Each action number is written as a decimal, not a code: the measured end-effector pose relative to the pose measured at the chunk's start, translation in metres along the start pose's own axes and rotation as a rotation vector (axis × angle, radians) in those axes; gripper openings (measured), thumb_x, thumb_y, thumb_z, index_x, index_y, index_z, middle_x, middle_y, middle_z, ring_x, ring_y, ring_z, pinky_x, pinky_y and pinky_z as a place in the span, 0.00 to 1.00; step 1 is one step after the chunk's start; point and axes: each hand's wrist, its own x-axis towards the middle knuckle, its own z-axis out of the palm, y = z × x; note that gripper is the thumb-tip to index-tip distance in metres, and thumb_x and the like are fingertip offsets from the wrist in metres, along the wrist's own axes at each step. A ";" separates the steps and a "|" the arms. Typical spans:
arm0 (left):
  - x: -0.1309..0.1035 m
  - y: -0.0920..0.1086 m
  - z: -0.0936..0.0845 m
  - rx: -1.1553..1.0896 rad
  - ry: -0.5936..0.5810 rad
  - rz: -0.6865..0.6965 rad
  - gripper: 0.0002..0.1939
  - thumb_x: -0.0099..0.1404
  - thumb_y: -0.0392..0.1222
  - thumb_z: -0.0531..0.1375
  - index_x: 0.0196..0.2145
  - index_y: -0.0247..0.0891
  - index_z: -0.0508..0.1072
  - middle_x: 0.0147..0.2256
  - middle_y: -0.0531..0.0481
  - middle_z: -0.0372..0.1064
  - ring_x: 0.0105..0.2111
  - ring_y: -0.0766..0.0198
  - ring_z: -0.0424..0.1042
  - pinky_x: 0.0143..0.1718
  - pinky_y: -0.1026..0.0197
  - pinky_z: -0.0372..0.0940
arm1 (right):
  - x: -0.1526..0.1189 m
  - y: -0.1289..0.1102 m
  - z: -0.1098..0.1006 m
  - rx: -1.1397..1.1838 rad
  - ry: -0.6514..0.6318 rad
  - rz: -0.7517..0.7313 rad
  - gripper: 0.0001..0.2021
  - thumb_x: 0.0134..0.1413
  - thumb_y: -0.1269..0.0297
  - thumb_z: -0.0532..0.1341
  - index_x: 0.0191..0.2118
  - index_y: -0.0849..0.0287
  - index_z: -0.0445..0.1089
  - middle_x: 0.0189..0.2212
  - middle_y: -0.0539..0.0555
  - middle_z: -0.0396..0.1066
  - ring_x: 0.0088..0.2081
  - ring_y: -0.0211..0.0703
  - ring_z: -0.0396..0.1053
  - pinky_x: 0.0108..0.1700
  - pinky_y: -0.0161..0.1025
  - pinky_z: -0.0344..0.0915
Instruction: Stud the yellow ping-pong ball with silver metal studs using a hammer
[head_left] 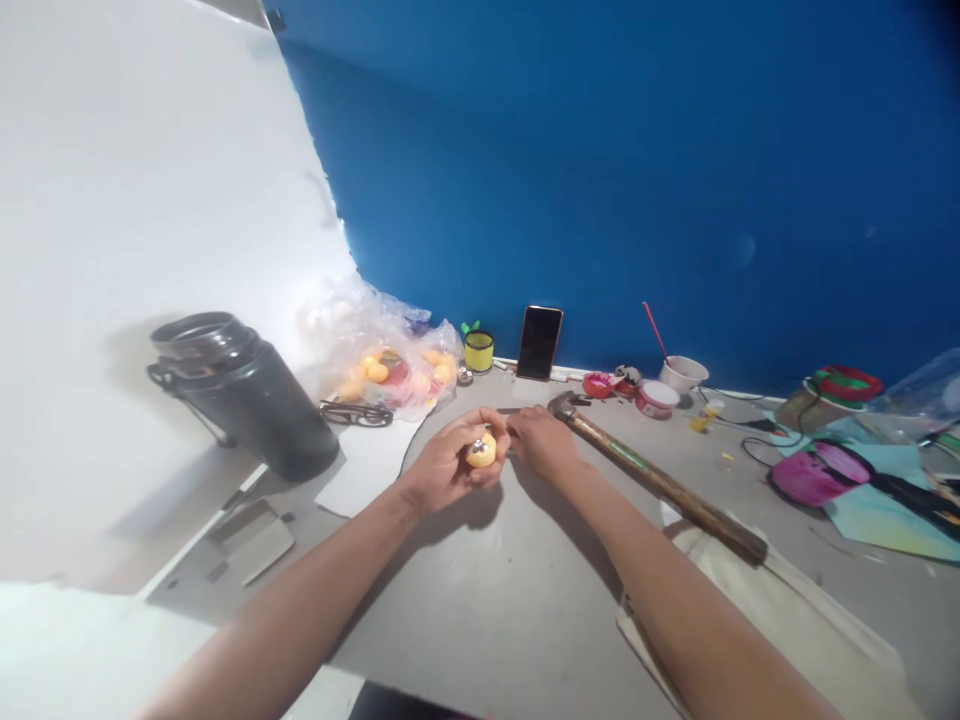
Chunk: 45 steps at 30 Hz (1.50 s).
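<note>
Near the middle of the table, my left hand point(442, 465) is closed around a small yellow ball point(484, 460) with shiny silver bits on its near side. Just to its right, my right hand point(546, 443) rests low over the tabletop with its fingers curled in. Its fingertips are mostly hidden, so what they hold cannot be made out. A thin dark flat piece point(509, 410) shows behind the two hands. The claw hammer point(667, 485) lies slantwise beside my right hand, its head close to the knuckles.
A dark flask point(247, 400) stands at left, near a clear plastic bag point(390, 365) of yellow balls. Against the blue wall lean a phone point(540, 343) and, further right, stand a white cup point(682, 374) and paint pots. A cream cloth point(772, 600) lies under the hammer handle.
</note>
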 end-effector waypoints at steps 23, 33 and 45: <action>0.007 0.000 -0.011 0.005 0.176 0.068 0.14 0.60 0.47 0.67 0.35 0.33 0.74 0.32 0.47 0.70 0.26 0.67 0.67 0.24 0.66 0.59 | 0.000 0.003 0.004 -0.029 0.041 -0.007 0.14 0.71 0.65 0.52 0.46 0.56 0.76 0.44 0.60 0.72 0.50 0.51 0.65 0.46 0.40 0.61; -0.002 0.003 0.003 0.291 0.085 0.063 0.11 0.61 0.41 0.68 0.37 0.37 0.70 0.27 0.52 0.68 0.26 0.69 0.64 0.29 0.65 0.57 | 0.000 0.003 0.006 -0.018 0.017 0.007 0.11 0.71 0.63 0.54 0.46 0.56 0.74 0.46 0.60 0.73 0.53 0.52 0.65 0.42 0.39 0.62; -0.006 0.004 0.010 0.340 0.035 0.054 0.11 0.59 0.38 0.68 0.34 0.37 0.68 0.33 0.53 0.65 0.26 0.72 0.62 0.28 0.65 0.54 | -0.001 0.004 0.003 0.002 0.026 -0.007 0.13 0.71 0.63 0.54 0.46 0.58 0.75 0.45 0.61 0.73 0.52 0.52 0.65 0.47 0.41 0.62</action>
